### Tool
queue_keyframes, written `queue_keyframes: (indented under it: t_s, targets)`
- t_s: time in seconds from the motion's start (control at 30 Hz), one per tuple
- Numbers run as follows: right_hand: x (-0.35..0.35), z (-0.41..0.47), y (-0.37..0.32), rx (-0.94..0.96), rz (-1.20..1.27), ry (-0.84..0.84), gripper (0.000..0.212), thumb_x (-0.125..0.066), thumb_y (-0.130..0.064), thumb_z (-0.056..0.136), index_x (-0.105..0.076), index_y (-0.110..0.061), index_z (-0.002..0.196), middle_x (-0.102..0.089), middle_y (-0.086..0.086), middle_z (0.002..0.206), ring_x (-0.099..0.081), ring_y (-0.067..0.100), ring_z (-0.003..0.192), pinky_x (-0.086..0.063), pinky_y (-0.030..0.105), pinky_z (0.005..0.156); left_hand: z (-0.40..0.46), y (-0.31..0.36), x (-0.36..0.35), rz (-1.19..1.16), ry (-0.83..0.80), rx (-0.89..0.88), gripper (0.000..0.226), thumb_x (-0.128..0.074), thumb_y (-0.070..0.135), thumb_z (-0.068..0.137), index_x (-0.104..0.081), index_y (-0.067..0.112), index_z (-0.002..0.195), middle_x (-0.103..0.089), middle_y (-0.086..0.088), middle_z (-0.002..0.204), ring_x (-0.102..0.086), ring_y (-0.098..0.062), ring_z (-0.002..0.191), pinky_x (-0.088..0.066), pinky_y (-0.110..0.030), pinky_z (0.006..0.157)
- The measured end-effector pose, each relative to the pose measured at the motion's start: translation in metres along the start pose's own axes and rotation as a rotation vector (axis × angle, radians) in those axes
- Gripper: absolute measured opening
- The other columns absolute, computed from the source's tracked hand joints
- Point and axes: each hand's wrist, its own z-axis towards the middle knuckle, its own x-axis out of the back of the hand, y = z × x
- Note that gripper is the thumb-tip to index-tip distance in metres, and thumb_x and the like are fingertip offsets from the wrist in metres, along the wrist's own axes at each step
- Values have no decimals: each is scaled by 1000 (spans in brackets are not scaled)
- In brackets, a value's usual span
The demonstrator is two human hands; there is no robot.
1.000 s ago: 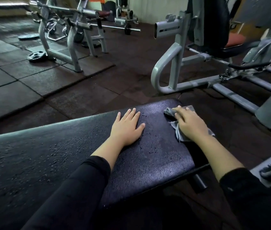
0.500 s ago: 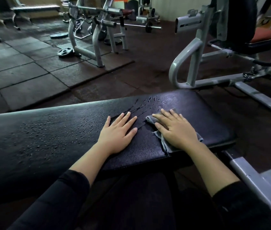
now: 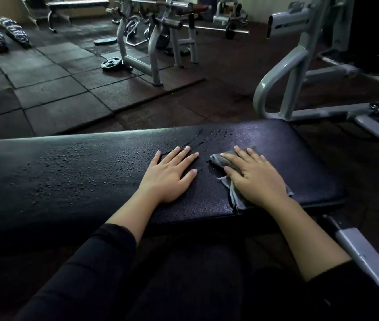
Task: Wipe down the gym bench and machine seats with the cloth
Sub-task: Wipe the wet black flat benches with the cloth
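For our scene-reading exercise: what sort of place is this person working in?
Almost certainly a gym: a padded bench, a weight plate on rubber floor tiles, and grey steel machine frames around.

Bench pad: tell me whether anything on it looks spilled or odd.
Yes: the bench pad is beaded with water droplets left of the left hand, unwiped. The right hand presses the grey cloth flat.

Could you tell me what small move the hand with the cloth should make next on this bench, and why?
Probably slide the right hand and the cloth leftward along the bench. Droplets cover the pad beyond the left hand, which lies flat in the path, so it would likely need to lift or shift first.
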Motion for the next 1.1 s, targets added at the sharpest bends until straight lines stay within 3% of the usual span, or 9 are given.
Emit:
queue_keyframes:
  t_s: [0.33, 0.63, 0.87, 1.1]
  targets:
    - [0, -2, -4, -26, 35, 51, 51, -33, -51, 97, -20, -46, 146, -13, -18, 157, -6, 7, 146, -3, 29, 118, 4, -4, -3, -6, 15, -10, 53, -20, 54, 100, -8, 45, 151, 0, 19, 161, 4, -4, 148, 4, -44, 120]
    - [3, -6, -12, -58, 55, 44, 45, -35, -48, 98, -30, -49, 142, -17, -21, 155, -10, 8, 146, -8, 31, 119, -5, -6, 5, -77, -45, -46, 53, -22, 50, 102, -13, 37, 153, -3, 14, 162, 3, -5, 148, 7, -43, 120]
    - [2, 0, -16, -72, 13, 15, 44, -33, -49, 98, -28, -50, 142, -15, -18, 157, -9, 9, 146, -6, 32, 119, -43, -43, 11, -22, -37, 34, 56, -19, 54, 100, -9, 39, 153, 0, 15, 161, 4, -4, 148, 5, -47, 120]
    - [-21, 0, -89, 122, -102, -34, 47, -23, -54, 99, -19, -49, 145, -9, -17, 157, -7, 11, 147, -2, 31, 117, -44, -50, 5, -43, 10, 29, 51, -16, 42, 104, -5, 39, 153, 1, 18, 161, 6, -2, 147, 7, -42, 120]
